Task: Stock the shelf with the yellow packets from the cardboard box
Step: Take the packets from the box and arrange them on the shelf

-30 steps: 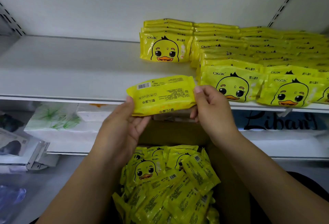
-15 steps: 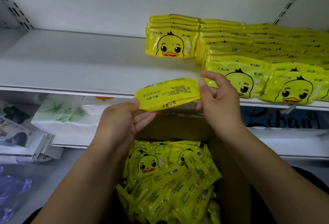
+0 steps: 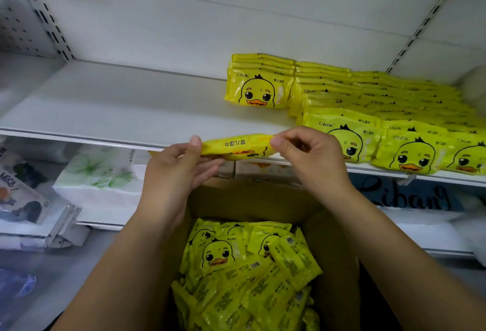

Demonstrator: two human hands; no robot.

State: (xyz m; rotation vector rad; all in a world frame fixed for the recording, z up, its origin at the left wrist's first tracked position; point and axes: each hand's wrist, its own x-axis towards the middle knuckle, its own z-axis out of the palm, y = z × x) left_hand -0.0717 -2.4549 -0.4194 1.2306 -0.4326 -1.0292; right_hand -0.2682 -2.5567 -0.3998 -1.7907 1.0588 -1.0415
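I hold one yellow duck packet [image 3: 236, 146] edge-on at the front lip of the white shelf [image 3: 110, 110]. My left hand [image 3: 173, 173] pinches its left end with thumb on top; my right hand [image 3: 310, 157] pinches its right end. Rows of yellow packets [image 3: 381, 110] fill the shelf's right half, with a short stack [image 3: 259, 86] at their left end. Below my hands the open cardboard box [image 3: 334, 238] holds several more packets [image 3: 244, 273] piled loosely.
The shelf's left half is bare white board. A lower shelf carries white tissue packs with green leaf print [image 3: 105, 178] at left and a blue lettered pack [image 3: 410, 196] at right. Slotted uprights [image 3: 47, 15] frame the back panel.
The held packet has rolled from its printed back facing me to nearly edge-on, duck face turning up, and has risen closer to the shelf lip. Both hands keep their hold.
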